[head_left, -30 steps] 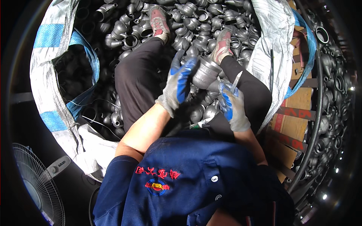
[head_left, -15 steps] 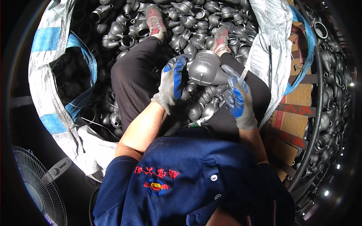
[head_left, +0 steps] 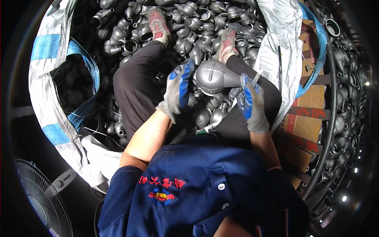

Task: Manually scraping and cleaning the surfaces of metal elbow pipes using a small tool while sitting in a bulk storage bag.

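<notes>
Over heaped castings (head_left: pixel 185 47) edged by white sacking (head_left: pixel 41 89), a fan (head_left: pixel 37 197) nearby, right grip (head_left: pixel 254 103) clasps a gray casting (head_left: pixel 210 78) and thin tool (head_left: pixel 257 76); left grip (head_left: pixel 177 90) unclenched.

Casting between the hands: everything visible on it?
Gray casting, metallic-looking: rounded body with a line-like mark on its upper face, rim at the lower edge, neck pointing right. The right hand holds the neck's end; the left hand is beside the body, seemingly apart. It is above the pile; the inside is hidden.
</notes>
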### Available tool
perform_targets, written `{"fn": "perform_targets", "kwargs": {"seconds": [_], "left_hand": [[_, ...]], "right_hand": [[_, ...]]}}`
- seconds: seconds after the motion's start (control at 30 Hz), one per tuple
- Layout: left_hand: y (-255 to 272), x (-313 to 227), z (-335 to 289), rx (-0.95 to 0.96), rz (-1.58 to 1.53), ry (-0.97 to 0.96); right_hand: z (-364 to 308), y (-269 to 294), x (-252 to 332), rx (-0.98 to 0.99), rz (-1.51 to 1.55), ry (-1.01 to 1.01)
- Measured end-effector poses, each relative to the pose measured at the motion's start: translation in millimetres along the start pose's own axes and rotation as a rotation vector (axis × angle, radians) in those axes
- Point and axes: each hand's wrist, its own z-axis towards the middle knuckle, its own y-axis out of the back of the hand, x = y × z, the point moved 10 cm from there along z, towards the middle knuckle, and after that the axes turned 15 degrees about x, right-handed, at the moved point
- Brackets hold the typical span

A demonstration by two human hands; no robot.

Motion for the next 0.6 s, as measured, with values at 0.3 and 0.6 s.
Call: {"fn": "perform_targets", "kwargs": {"seconds": [0.3,0.6], "left_hand": [[-13.5,35.2,1.1,0.180,-0.301,0.319],[-70.2,11.6,-7.3,0.424,0.040,0.106]], "right_hand": [[3.2,-7.8,26.9,0.123,0.313,-0.159],[-6.1,6.9,77.0,0.154,-0.318,0.172]]}}
